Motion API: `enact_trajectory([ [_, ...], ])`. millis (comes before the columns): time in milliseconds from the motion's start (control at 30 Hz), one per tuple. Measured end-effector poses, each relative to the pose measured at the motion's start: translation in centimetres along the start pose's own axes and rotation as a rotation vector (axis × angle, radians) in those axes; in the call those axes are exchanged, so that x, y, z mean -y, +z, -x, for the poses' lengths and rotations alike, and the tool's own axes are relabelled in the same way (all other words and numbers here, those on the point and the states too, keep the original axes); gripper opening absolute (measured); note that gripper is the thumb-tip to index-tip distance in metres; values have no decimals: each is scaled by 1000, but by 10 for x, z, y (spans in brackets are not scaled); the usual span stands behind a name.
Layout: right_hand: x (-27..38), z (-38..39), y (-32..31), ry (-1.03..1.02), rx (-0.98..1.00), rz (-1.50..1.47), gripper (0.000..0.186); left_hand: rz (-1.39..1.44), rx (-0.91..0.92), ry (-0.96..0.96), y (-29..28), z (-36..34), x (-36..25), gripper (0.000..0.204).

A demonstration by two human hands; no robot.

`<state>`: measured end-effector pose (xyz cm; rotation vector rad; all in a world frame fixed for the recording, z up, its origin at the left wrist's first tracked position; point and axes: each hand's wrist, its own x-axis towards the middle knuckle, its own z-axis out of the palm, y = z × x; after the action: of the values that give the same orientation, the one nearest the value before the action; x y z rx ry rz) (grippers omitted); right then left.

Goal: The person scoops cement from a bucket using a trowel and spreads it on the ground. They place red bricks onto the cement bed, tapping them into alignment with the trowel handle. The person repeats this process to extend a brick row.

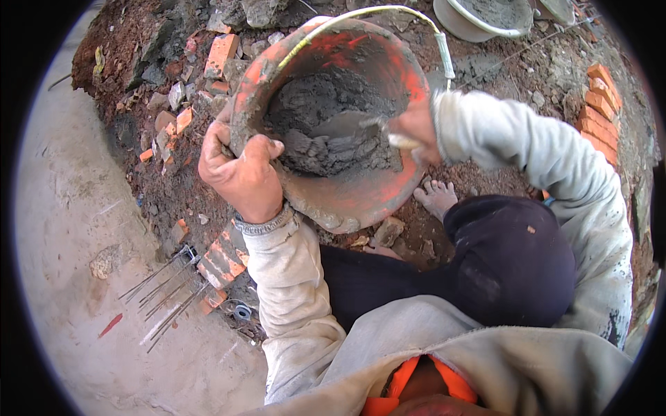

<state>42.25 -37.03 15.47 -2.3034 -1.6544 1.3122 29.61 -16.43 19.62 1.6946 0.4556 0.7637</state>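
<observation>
A red-orange bucket (333, 201), its wall smeared grey, stands tilted toward me with wet mortar (316, 97) inside. My left hand (244, 170) is closed over the bucket's left rim, thumb on the inner side. At the right rim, my right hand (419, 130) grips the pale handle of a trowel (343, 125). The trowel's grey blade rests in the mortar and is partly hidden by it. Over the far side arches the bucket's pale carrying handle (374, 10).
More tubs of mortar (485, 31) stand at the far right. Stacked orange bricks (601, 114) lie to the right, broken bricks (220, 55) and rubble to the left. Thin steel rods (166, 298) stick out over the concrete slab (76, 208). A bare foot (437, 199) is close to the bucket.
</observation>
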Motion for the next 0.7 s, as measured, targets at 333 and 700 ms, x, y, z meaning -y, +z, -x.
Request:
enact_trajectory([
  [333,11,-4,-1,44,-160,-165,46,-88,102,69,-14,4,-4,31],
  [700,32,-4,17,194,-257,-88,37,-70,105,268,-23,6,-17,30],
])
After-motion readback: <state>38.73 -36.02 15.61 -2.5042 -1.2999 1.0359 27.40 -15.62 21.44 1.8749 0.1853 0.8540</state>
